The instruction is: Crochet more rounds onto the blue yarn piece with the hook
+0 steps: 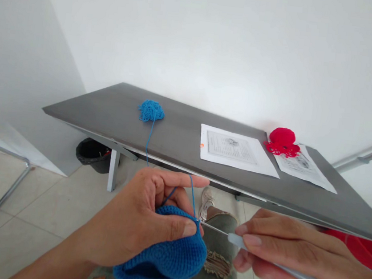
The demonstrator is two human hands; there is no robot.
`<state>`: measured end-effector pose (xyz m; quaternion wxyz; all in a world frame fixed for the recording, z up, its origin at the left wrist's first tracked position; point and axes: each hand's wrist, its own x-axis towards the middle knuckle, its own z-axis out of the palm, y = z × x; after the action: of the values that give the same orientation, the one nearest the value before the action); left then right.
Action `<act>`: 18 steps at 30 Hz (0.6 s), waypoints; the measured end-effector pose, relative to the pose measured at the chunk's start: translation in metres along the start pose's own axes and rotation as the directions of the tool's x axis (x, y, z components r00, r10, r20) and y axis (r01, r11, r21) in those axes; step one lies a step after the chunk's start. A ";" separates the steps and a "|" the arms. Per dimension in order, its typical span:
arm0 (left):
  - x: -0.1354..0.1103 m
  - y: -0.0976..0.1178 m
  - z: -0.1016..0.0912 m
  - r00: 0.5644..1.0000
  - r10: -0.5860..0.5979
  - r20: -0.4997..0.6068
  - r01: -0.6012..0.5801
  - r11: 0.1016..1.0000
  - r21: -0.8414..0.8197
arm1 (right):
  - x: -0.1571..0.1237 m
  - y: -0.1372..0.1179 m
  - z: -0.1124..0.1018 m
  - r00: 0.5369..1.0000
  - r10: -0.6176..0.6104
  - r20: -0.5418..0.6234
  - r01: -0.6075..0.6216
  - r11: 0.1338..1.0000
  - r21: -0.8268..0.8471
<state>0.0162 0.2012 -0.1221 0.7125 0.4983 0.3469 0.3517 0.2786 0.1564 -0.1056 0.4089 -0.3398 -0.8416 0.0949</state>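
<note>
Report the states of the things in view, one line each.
Blue crocheted fabric piece: hollow, held at its edge.
Slim metal crochet hook with grey handle: held, tip at fabric edge.
Left hand: pinching fabric, index finger extended.
Right hand: closed on hook handle.
Blue yarn bundle: tangled, one strand drawn out.
Red yarn ball: partly unwound.
White printed sheets: flat.
Black bin: open.

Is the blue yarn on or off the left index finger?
On: the blue yarn crosses the extended index finger of the left hand and drops to the blue crocheted piece.
</note>
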 end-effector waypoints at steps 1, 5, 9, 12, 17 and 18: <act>0.000 0.000 0.000 1.000 -0.004 -0.001 0.004 1.000 -0.004 | 0.000 0.000 0.002 0.999 0.025 -0.023 -0.024 0.999 0.030; 0.000 0.001 0.000 0.999 -0.035 0.010 0.035 0.999 -0.013 | 0.001 0.003 0.011 0.992 0.058 -0.109 -0.038 0.984 0.176; 0.000 0.000 -0.001 0.998 -0.035 0.043 0.036 0.999 -0.031 | 0.000 0.008 0.013 0.993 0.054 -0.102 -0.028 0.971 0.239; 0.000 -0.001 -0.002 0.998 -0.038 0.046 0.039 0.999 -0.012 | -0.004 0.010 0.010 0.995 0.044 -0.088 -0.027 0.981 0.190; 0.002 -0.001 -0.005 0.999 -0.026 0.046 0.027 1.000 -0.008 | -0.009 0.014 0.001 0.998 -0.051 -0.047 0.051 0.999 -0.006; 0.003 -0.001 -0.005 0.998 -0.027 0.050 0.027 1.000 -0.007 | -0.009 0.014 -0.001 0.997 -0.066 -0.026 0.065 0.997 -0.030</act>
<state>0.0134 0.2057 -0.1249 0.7276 0.4993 0.3343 0.3309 0.2908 0.1608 -0.1168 0.4180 -0.3191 -0.8481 0.0646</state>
